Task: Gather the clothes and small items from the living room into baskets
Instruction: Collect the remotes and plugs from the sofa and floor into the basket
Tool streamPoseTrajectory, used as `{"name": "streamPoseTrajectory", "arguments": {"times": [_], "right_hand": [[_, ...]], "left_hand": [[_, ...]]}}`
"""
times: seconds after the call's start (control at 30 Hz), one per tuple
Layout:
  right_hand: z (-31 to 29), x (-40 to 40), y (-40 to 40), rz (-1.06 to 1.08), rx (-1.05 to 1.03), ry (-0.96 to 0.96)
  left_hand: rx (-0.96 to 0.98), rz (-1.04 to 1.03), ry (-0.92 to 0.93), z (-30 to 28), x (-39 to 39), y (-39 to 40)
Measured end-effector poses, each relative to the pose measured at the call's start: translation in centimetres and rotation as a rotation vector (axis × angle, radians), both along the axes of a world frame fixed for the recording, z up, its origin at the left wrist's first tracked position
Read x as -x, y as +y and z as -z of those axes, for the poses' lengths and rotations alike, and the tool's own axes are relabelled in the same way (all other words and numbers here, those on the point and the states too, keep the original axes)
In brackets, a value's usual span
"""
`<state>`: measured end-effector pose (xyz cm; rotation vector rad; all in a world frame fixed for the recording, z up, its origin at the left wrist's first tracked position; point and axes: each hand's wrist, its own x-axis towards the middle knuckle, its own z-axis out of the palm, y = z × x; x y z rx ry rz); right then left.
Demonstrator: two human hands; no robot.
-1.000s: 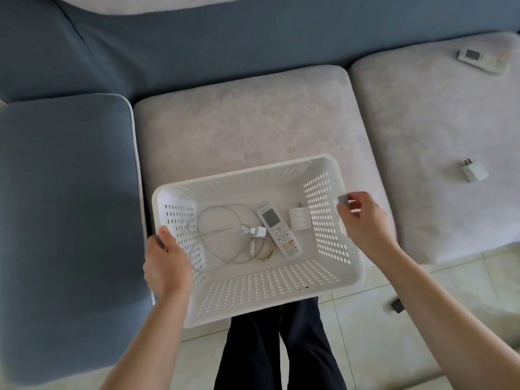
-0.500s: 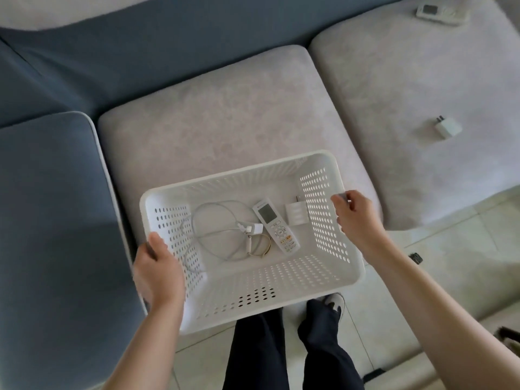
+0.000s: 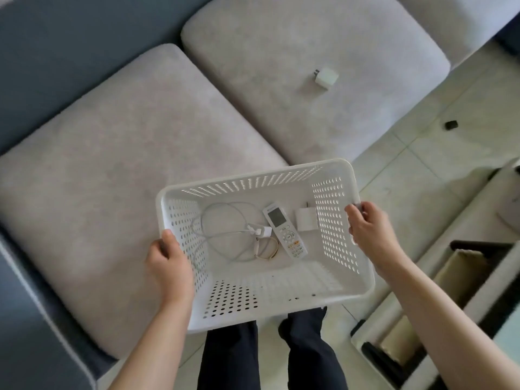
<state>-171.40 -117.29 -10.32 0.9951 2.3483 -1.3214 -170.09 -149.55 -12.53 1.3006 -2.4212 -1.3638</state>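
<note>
White basket (image 3: 253, 175): remote (image 3: 285, 230), cable (image 3: 225, 220).

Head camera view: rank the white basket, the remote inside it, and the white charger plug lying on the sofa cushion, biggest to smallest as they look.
1. White basket, by far the largest.
2. Remote.
3. Charger plug on the sofa cushion; it lies farther from the camera, so it looks somewhat smaller than it is.

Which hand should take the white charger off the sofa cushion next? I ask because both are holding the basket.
Probably the right hand. The charger lies on the cushion beyond the basket, on its right side, while the left hand grips the left rim, farther away.
</note>
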Motion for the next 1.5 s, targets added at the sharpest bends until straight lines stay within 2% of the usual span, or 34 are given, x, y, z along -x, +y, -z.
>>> {"name": "streamPoseTrajectory", "arguments": {"times": [0.23,0.53,0.77,1.0,1.17,1.3,1.5], "right_hand": [[1.5,-6.9,12.6,0.193,-0.043,-0.039],[5.6,-15.2,23.0,0.44,0.052,-0.142],[11.2,-19.2,24.5,0.667,0.192,-0.199],[19.2,-21.0,22.8,0.854,0.217,-0.293],[26.4,-21.5,21.6,0.888,0.176,-0.313],[32.5,-21.8,21.4,0.905,0.166,-0.326],[37.5,-22.0,21.8,0.873,0.152,-0.334]], "left_hand": [[-0.003,0.194,-0.046,1.1,-2.0,12.9],[-0.036,0.408,-0.159,7.9,-2.8,24.4],[-0.054,0.626,-0.221,12.7,-1.1,27.4],[-0.047,0.825,-0.284,19.2,1.5,28.5],[-0.101,0.934,-0.387,26.3,2.7,28.2],[-0.16,0.963,-0.391,31.3,3.1,28.5],[-0.167,0.98,-0.381,35.6,3.1,29.1]]}}
